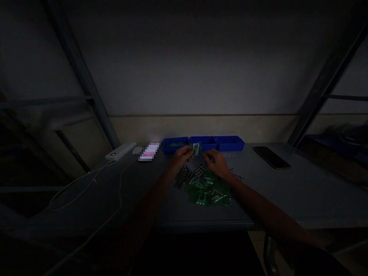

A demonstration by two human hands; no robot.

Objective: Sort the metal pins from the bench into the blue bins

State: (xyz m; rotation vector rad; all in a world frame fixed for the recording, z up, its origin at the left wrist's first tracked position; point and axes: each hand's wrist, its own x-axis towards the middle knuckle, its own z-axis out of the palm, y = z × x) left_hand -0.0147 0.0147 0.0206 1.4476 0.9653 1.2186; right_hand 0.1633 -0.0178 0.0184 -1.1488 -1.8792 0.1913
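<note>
My left hand [183, 155] is closed on a small green circuit board [196, 148], held up just in front of the blue bins. My right hand [216, 161] is beside it, fingers curled and close to the board's right edge; whether it grips anything is unclear in the dim light. Under both hands a pile of green circuit boards [209, 191] and small grey metal parts [188, 175] lies on the grey table [301, 188].
Three blue bins [230, 143] stand in a row at the table's back edge. A dark phone [271, 157] lies at the right. A white power bank [120, 151] with white cables [86, 180] sits at the left. Metal shelf struts rise on both sides.
</note>
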